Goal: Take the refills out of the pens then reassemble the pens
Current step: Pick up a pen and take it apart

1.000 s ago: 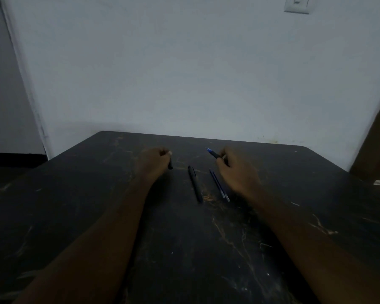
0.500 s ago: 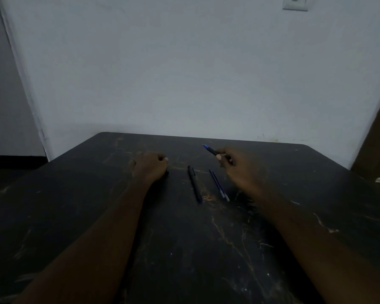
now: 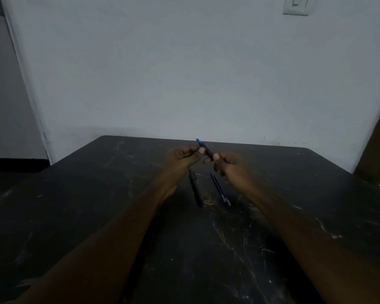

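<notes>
Up above the dark table (image 3: 97, 216), both hands pinch one pen (image 3: 205, 148): left hand (image 3: 181, 157) fingers near its blue tip, right hand (image 3: 227, 166) fingers lower. Another pen (image 3: 195, 188) and two refills (image 3: 220, 189) lie below.

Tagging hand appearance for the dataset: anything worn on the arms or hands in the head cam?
Nothing worn. Both forearms are bare up to the frame edge, with no sleeves in view. The left hand and right hand show no gloves, rings, watch or bands, though the dim light could hide small details.
</notes>
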